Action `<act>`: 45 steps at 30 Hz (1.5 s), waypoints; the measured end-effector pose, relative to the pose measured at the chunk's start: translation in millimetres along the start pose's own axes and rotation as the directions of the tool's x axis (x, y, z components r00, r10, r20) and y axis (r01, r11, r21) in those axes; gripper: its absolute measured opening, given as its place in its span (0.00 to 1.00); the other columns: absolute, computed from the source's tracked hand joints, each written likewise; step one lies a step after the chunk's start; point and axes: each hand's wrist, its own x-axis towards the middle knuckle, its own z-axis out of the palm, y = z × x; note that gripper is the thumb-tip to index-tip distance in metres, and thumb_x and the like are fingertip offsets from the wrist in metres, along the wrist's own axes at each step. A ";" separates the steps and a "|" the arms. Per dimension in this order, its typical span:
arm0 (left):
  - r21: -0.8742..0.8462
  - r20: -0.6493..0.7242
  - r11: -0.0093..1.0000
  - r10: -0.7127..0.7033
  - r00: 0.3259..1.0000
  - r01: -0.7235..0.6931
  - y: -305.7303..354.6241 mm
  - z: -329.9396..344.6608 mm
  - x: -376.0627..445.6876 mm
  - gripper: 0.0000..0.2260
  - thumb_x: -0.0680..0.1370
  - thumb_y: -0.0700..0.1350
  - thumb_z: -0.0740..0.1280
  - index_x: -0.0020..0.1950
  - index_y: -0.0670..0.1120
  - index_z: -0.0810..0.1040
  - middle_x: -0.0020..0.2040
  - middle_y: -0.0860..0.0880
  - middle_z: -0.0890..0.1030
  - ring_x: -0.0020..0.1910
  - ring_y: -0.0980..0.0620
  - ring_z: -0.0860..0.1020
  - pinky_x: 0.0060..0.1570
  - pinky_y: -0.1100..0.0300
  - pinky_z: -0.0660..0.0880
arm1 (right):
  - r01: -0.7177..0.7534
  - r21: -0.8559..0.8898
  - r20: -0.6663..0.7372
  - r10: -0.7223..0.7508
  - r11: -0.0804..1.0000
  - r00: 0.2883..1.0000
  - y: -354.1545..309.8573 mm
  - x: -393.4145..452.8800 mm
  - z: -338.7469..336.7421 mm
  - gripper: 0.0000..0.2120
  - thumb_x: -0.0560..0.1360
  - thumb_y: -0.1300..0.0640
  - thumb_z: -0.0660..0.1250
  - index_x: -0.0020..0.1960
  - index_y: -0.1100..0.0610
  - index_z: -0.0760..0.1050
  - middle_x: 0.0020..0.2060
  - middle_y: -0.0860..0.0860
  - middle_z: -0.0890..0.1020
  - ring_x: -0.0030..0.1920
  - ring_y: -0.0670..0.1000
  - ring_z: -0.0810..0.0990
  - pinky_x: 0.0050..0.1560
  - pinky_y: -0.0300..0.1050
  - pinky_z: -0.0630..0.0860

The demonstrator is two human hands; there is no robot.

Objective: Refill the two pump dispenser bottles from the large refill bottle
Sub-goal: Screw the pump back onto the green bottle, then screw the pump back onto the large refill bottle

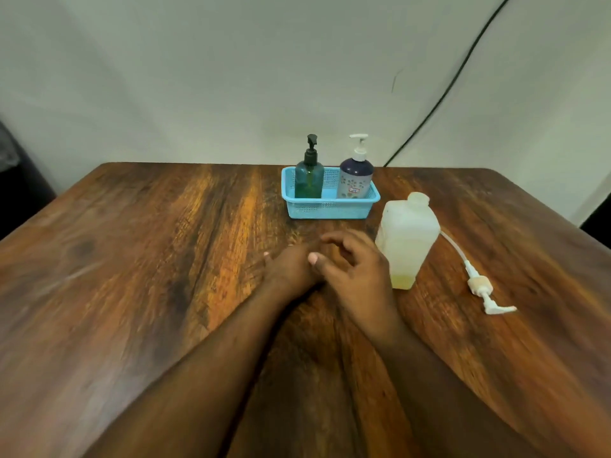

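- Dark wooden table [165, 259] against a pale wall.
- Translucent white refill bottle [407, 241] stands upright, uncapped, beside a blue plastic basket [327, 209].
- Green pump bottle [309, 180] and purple-white pump bottle [355, 180] stand upright inside.
- Left hand [291, 266] and right hand [353, 269] touch, loosely curled, holding nothing.

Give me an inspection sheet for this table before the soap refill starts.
Surface: wooden table, nothing spilled in view.
Job's things: green pump bottle and purple pump bottle upright in blue basket, pumps on; refill bottle upright, mostly empty.
Clutter: loose pump with tube lying right of the refill bottle.
Hands: left hand and right hand together on the table, holding nothing.
Cables: black cable down the wall.
Surroundings: plain wall.
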 end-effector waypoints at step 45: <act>-0.788 -0.157 0.600 0.021 0.987 -0.138 42.1 22.2 -4.8 0.33 0.73 0.32 0.70 0.74 0.51 0.64 0.67 0.49 0.76 0.65 0.49 0.76 0.56 0.50 0.80 | 0.291 0.506 -0.210 -0.212 0.812 0.955 -42.6 106.2 -198.8 0.09 0.77 0.60 0.65 0.54 0.64 0.80 0.41 0.62 0.81 0.36 0.57 0.78 0.38 0.47 0.77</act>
